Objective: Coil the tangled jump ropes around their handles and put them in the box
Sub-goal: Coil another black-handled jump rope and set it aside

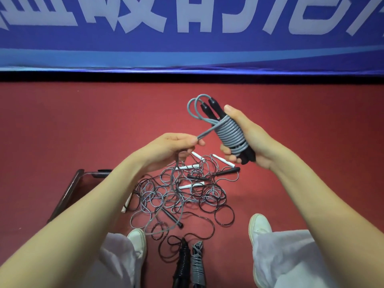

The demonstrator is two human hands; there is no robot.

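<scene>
Coiling step in progress: right hand (247, 140) grips the paired black handles wrapped in grey plastic rope coil (231, 134); left hand (172, 146) pinches the rope's free tail (205, 133); tangled rope pile (182, 194) on red floor, dark translucent box (70, 190) left; next, wind the tail on.
</scene>
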